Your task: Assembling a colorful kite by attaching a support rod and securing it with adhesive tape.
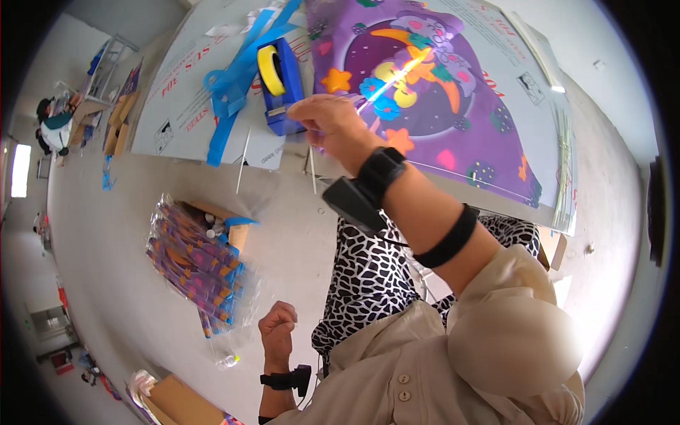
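My right hand (pixel 333 127) reaches over the table to the front end of a blue tape dispenser (pixel 287 106), which holds a roll of yellow tape (pixel 270 71). Its fingers are pinched together at the dispenser's cutting end; what lies between them is too small to make out. Right of this hand lies a purple printed sheet (pixel 489 152) with cartoon figures, orange stars and a moon, glossy with reflected light. My left hand (pixel 278 326) hangs low beside my lap, fingers curled in, with nothing showing in them.
Blue ribbon-like strips (pixel 237 85) lie on the grey table (pixel 191 92), left of the dispenser. Thin white sticks (pixel 244 159) jut past its near edge. A pile of purple printed packets in clear plastic (pixel 195 258) lies on the floor, with a cardboard box (pixel 188 400) nearer. Another person (pixel 60 127) is far left.
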A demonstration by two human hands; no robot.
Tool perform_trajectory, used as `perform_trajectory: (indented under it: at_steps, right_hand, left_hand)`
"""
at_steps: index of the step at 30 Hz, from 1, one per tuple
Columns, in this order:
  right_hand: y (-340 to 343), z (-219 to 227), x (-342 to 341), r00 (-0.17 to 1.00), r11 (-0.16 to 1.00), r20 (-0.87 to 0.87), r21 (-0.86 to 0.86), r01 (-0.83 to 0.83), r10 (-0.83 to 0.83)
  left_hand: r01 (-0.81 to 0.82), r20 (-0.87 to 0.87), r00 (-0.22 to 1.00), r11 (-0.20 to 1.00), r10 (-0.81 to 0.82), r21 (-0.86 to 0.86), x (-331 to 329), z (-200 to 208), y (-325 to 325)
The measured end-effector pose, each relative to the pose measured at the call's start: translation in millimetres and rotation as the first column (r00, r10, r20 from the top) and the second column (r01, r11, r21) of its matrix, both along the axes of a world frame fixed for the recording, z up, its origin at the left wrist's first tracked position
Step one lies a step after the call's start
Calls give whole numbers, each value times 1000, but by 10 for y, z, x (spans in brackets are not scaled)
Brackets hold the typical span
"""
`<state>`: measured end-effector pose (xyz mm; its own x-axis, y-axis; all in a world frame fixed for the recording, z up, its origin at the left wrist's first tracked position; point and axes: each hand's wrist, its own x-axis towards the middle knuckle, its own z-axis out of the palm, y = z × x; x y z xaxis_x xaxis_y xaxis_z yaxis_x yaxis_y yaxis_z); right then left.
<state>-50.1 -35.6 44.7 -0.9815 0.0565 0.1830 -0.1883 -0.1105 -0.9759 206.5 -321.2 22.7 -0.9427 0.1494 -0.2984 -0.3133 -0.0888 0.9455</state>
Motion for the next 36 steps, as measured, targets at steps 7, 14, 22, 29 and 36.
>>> perform_trajectory:
  at_steps: [7,14,22,29,36]
  right_hand:
    - [1611,249,1359,874,663,483,-639,390,-49]
    - [2589,240,3355,783,635,573,-517,574,-242]
    - [2798,-285,3675,622,620,571,-234,749,-536]
    - [3070,-530,3328,389,471,268,425,773,-881]
    - [3159,-769,3154,269,360,240,599,715,-933]
  left_hand:
    - [314,28,949,950,-314,-1,-478,254,287]
    - [650,66,757,740,-650,-170,-1076,598,1146]
    - [614,29,762,707,-647,-351,-1646,546,1876]
    - [495,-27,823,739,-567,-456,-1952,362,2455]
    - [480,-18,836,746,-548,-461,-2232,100,2675]
